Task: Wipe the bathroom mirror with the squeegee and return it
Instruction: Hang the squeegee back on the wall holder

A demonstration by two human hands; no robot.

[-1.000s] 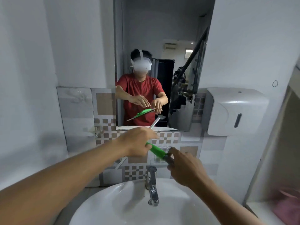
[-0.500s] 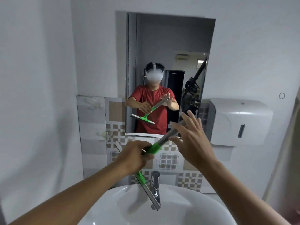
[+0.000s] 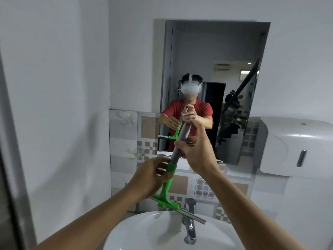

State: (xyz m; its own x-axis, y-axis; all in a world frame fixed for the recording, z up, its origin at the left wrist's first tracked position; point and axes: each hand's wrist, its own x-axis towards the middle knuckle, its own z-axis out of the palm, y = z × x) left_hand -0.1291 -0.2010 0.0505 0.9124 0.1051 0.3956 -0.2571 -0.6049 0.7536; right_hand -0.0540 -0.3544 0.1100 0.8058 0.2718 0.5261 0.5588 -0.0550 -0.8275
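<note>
The squeegee [image 3: 170,179] has a green neck and head, a grey handle and a metal blade. It stands nearly upright in front of me, blade end down over the basin. My left hand [image 3: 151,177] grips its green neck. My right hand [image 3: 196,150] is wrapped around the grey handle higher up. The tall mirror [image 3: 216,51] hangs on the wall straight ahead, above the tiled strip, and reflects me holding the squeegee.
A white basin [image 3: 153,230] with a chrome tap [image 3: 189,224] sits directly below my hands. A white paper dispenser [image 3: 297,147] is mounted on the right wall. Plastic hooks [image 3: 126,118] stick to the tiles at left.
My right hand, open beside the handle half a second ago, has closed on the grey handle. The squeegee has swung more upright, and my view has tilted upward.
</note>
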